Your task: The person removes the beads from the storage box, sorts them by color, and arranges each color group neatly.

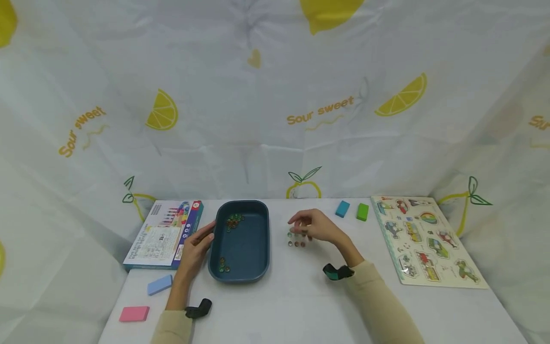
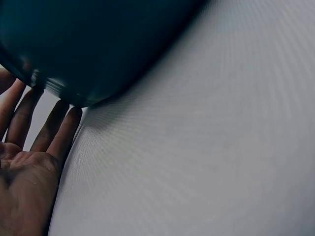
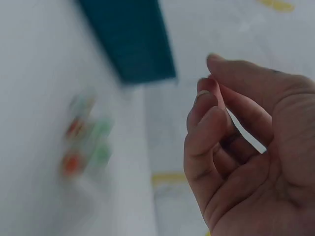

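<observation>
A dark blue rectangular tray (image 1: 240, 248) with rounded corners stands left of the table's middle. In it lie small green and amber pieces like glass marbles, one cluster (image 1: 234, 221) toward the back and a smaller cluster (image 1: 224, 265) at the front left. My left hand (image 1: 195, 248) rests its fingertips against the tray's left side; in the left wrist view its fingers are nearly straight. Right of the tray, my right hand (image 1: 315, 225) hovers over short rows of similar marbles (image 1: 296, 243), partly covering them. Its fingers are loosely bent, and I see nothing between them in the right wrist view.
At the left lie a boxed toy set (image 1: 159, 234), a light blue block (image 1: 159, 284) and a pink block (image 1: 134, 314). Toward the back right are a blue block (image 1: 342, 209), a green block (image 1: 362, 211) and a picture puzzle board (image 1: 429, 243). A lemon-print curtain (image 1: 240, 119) hangs behind.
</observation>
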Tool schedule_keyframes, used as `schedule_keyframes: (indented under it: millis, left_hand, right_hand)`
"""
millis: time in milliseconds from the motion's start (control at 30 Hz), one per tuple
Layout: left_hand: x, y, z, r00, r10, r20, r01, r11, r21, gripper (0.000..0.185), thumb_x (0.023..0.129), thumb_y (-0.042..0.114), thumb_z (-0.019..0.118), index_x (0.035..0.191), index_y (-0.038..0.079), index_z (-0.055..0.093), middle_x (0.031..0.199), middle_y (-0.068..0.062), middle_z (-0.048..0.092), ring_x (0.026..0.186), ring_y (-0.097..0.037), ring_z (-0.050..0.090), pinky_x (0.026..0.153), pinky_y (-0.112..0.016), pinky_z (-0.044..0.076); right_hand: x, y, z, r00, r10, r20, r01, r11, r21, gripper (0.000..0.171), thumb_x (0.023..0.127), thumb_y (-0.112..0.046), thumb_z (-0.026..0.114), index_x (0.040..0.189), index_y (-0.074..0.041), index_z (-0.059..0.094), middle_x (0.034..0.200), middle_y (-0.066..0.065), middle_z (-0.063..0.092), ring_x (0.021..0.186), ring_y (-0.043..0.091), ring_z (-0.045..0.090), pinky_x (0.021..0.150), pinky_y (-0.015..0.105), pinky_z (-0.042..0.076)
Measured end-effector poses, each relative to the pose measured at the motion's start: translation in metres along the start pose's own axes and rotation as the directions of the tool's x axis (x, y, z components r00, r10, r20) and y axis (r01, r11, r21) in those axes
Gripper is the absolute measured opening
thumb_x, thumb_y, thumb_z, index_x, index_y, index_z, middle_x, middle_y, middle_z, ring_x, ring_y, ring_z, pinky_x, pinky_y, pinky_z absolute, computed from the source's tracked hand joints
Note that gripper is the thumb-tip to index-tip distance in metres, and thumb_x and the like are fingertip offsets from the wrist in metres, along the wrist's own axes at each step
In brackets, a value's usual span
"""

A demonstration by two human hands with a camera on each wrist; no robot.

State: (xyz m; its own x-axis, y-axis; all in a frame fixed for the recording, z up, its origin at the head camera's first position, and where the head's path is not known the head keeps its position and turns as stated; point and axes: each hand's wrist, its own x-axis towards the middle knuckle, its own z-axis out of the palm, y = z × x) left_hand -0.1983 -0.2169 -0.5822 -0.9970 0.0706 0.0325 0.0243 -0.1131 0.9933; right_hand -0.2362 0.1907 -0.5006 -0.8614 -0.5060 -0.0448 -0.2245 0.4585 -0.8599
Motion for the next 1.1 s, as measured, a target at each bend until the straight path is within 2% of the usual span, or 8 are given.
schedule_keyframes:
  millis: [133,200,367,467,567,667,867,1100]
  left_hand:
    - [0.001,0.0,0.0,1.0,-0.006,-0.005,0.006,1.0,0.005,0.05,0.107,0.015,0.062,0.153,-0.003,0.051,0.139,0.015,0.072,0.127,0.003,0.067,0.105,-0.017,0.056]
    - [0.001,-0.001,0.0,1.0,-0.013,-0.007,0.013,1.0,0.006,0.051,0.107,0.016,0.063,0.153,-0.003,0.052,0.141,0.012,0.071,0.127,0.003,0.066,0.106,-0.017,0.056]
    - [0.0,-0.001,-0.001,1.0,-0.029,0.003,0.029,1.0,-0.005,0.052,0.108,0.017,0.062,0.154,-0.003,0.05,0.144,0.009,0.07,0.128,0.003,0.065,0.108,-0.017,0.055]
    - [-0.001,-0.001,-0.002,1.0,-0.025,0.016,0.025,1.0,-0.006,0.052,0.108,0.017,0.061,0.155,-0.004,0.048,0.145,0.009,0.069,0.129,0.004,0.065,0.109,-0.017,0.054]
    - [0.0,0.0,-0.002,1.0,-0.018,0.019,0.018,1.0,-0.004,0.052,0.109,0.016,0.06,0.155,-0.004,0.048,0.143,0.011,0.069,0.129,0.004,0.065,0.109,-0.017,0.054]
    - [-0.001,0.0,-0.003,1.0,-0.014,0.014,0.014,1.0,-0.012,0.051,0.108,0.015,0.06,0.154,-0.005,0.048,0.141,0.014,0.07,0.129,0.004,0.065,0.108,-0.017,0.054]
    - [-0.001,0.001,-0.002,1.0,-0.009,0.01,0.009,0.999,-0.032,0.052,0.108,0.013,0.06,0.154,-0.007,0.047,0.138,0.017,0.071,0.129,0.003,0.065,0.108,-0.017,0.055]
    - [0.0,0.001,-0.002,1.0,-0.022,0.014,0.022,0.999,-0.029,0.053,0.108,0.016,0.061,0.155,-0.005,0.047,0.14,0.015,0.071,0.129,0.003,0.065,0.109,-0.018,0.055]
  right_hand:
    - [0.034,-0.034,0.022,0.997,-0.078,-0.019,0.08,0.99,0.117,0.026,0.099,-0.019,0.076,0.12,-0.005,0.075,0.097,0.022,0.074,0.079,0.036,0.069,0.068,0.057,0.064]
    - [0.051,-0.047,0.039,0.995,-0.098,-0.023,0.1,0.982,0.157,0.025,0.099,-0.017,0.075,0.121,-0.005,0.075,0.101,0.024,0.076,0.084,0.036,0.073,0.073,0.059,0.065]
    - [0.093,-0.063,0.085,0.996,-0.084,0.009,0.082,0.984,0.16,0.026,0.098,-0.018,0.077,0.12,-0.004,0.076,0.103,0.015,0.079,0.088,0.032,0.078,0.072,0.039,0.068]
    - [0.111,-0.062,0.109,0.999,-0.042,0.022,0.039,0.992,0.123,0.025,0.096,-0.015,0.079,0.118,-0.003,0.077,0.1,0.014,0.081,0.08,0.026,0.077,0.066,0.031,0.065]
    - [0.122,-0.059,0.125,1.0,0.019,0.014,-0.02,0.996,0.09,0.022,0.093,-0.012,0.081,0.114,-0.004,0.079,0.095,0.013,0.081,0.07,0.013,0.072,0.06,0.025,0.062]
    - [0.127,-0.058,0.135,0.998,0.057,0.009,-0.058,0.997,0.058,0.019,0.092,-0.009,0.081,0.111,-0.003,0.08,0.09,0.013,0.081,0.063,0.008,0.066,0.055,0.021,0.058]
    - [0.131,-0.059,0.143,0.997,0.078,-0.025,-0.078,0.997,-0.026,0.013,0.088,-0.006,0.085,0.1,-0.005,0.082,0.077,0.008,0.077,0.054,0.009,0.061,0.048,0.019,0.051]
    - [0.134,-0.055,0.149,0.996,0.07,-0.059,-0.078,0.988,-0.134,0.015,0.086,-0.01,0.088,0.099,-0.008,0.082,0.074,-0.001,0.071,0.053,0.003,0.056,0.049,0.016,0.047]
